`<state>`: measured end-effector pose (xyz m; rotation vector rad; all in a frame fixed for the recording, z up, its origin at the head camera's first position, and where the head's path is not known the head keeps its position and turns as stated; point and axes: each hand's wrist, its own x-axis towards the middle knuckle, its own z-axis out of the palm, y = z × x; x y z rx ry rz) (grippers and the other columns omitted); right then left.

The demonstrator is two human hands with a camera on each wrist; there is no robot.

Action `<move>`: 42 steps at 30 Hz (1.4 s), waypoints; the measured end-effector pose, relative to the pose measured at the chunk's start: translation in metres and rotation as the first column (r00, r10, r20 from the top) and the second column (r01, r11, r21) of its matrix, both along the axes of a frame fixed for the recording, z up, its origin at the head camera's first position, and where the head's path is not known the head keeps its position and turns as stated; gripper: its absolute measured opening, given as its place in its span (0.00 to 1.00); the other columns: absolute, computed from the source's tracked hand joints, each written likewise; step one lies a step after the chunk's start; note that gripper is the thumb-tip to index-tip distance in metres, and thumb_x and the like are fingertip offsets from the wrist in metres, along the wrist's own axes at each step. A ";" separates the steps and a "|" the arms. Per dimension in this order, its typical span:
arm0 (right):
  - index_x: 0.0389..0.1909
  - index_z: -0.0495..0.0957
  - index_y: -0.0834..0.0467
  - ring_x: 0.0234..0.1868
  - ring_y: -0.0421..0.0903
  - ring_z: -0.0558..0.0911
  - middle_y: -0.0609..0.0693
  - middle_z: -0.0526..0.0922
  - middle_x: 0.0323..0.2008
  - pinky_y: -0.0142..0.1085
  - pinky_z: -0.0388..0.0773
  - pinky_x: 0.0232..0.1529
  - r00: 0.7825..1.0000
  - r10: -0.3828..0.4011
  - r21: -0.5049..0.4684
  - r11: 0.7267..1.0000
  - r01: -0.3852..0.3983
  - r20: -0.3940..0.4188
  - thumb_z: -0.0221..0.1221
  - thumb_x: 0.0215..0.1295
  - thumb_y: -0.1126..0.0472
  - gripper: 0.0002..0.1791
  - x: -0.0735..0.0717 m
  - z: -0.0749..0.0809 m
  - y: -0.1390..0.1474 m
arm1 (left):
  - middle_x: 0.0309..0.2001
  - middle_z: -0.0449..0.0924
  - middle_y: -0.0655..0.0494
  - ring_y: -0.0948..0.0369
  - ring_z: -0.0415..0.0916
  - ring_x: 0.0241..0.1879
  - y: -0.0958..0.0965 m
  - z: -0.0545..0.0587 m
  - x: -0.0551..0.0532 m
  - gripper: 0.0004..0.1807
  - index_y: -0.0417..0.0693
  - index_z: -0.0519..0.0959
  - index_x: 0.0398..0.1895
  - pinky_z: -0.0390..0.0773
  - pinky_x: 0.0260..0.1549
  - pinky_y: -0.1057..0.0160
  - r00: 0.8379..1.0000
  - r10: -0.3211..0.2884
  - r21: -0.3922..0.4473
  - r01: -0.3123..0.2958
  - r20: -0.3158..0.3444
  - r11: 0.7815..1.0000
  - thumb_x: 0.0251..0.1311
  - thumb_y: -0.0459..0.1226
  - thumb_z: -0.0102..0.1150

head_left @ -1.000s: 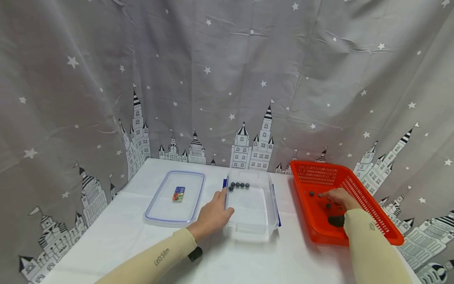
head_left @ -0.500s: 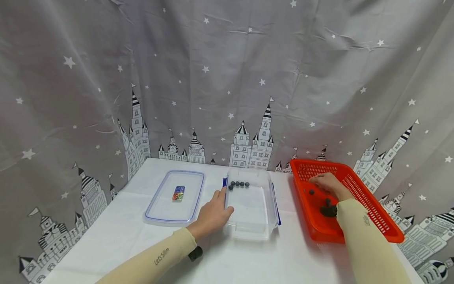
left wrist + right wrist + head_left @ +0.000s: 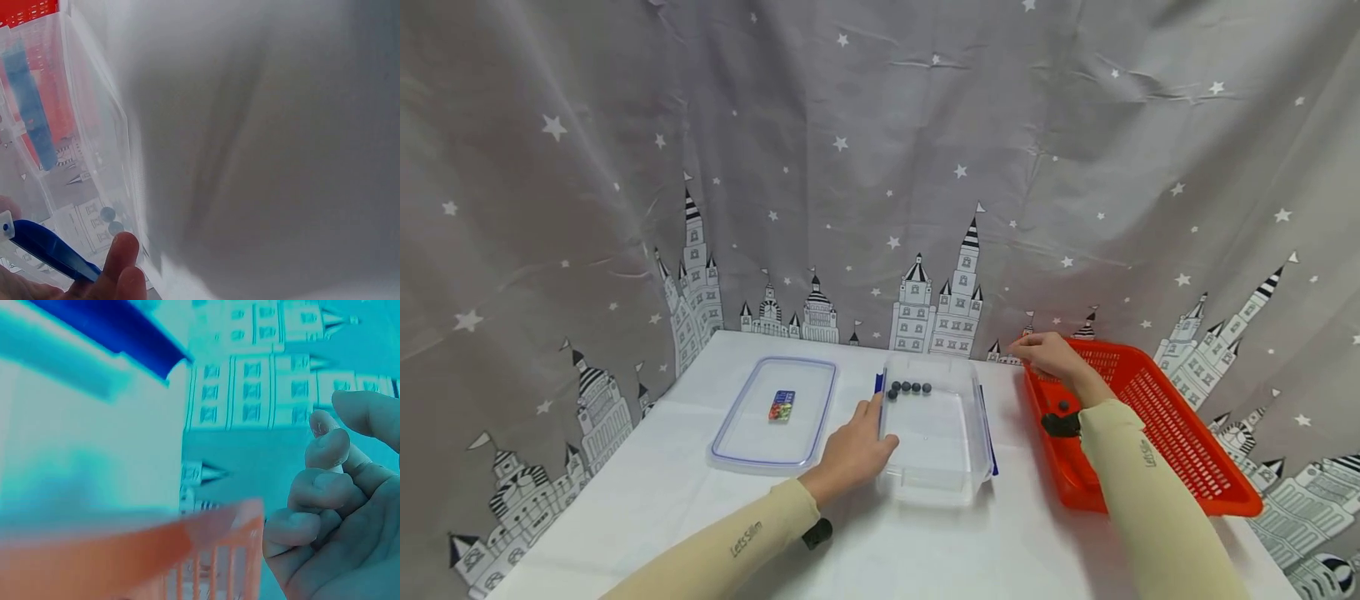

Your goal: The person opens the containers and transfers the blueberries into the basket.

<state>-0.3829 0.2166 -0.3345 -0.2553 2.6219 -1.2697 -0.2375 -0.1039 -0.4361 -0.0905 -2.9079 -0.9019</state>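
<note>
A clear plastic food container (image 3: 925, 492) with blue side latches stands mid-table, with several small dark balls (image 3: 916, 387) in a bent row at its far left corner. My left hand (image 3: 853, 450) grips its left wall, fingers outside by the blue latch (image 3: 47, 247) and thumb at the rim. My right hand (image 3: 1060, 360), fingers curled and thumb close to the index fingertip, hangs over the left rim of the red basket (image 3: 1195, 433). The ball it took is hidden by the fingers in both views. Another dark ball (image 3: 1063, 406) lies in the basket beneath this hand.
The container's clear lid (image 3: 760, 446), with a blue seal and a colourful label (image 3: 781, 406), lies flat to the left. A grey curtain (image 3: 820, 100) printed with castles and stars hangs behind the white table (image 3: 880, 558).
My right hand has picked a dark ball out of the red basket, then risen and moved left to the basket's rim. My left hand stays on the container.
</note>
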 end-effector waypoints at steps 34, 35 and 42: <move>0.53 0.82 0.66 0.25 0.43 0.69 0.50 0.73 0.26 0.31 0.70 0.29 0.991 0.002 -0.166 0.986 0.021 0.132 0.62 0.68 0.57 0.19 -0.009 -0.043 -0.125 | 0.67 0.67 0.45 0.56 0.74 0.33 0.003 -0.001 0.001 0.43 0.41 0.53 0.79 0.78 0.34 0.55 1.000 0.001 -0.014 -0.001 -0.013 1.000 0.65 0.48 0.53; 0.53 0.82 0.66 0.25 0.43 0.69 0.49 0.72 0.26 0.31 0.69 0.29 0.991 -0.008 -0.169 0.985 0.031 0.137 0.62 0.68 0.57 0.19 -0.009 -0.045 -0.127 | 0.67 0.67 0.45 0.56 0.75 0.33 0.002 0.000 0.001 0.43 0.41 0.53 0.79 0.78 0.34 0.54 1.000 0.000 -0.015 0.000 -0.012 1.000 0.64 0.49 0.53; 0.55 0.80 0.68 0.21 0.40 0.66 0.46 0.70 0.22 0.30 0.65 0.25 0.986 -0.039 -0.167 0.984 0.067 0.165 0.61 0.68 0.59 0.20 -0.007 -0.055 -0.136 | 0.67 0.67 0.45 0.56 0.75 0.34 0.002 0.000 0.002 0.44 0.40 0.54 0.79 0.78 0.36 0.54 1.000 -0.003 -0.014 0.003 -0.001 1.000 0.63 0.49 0.53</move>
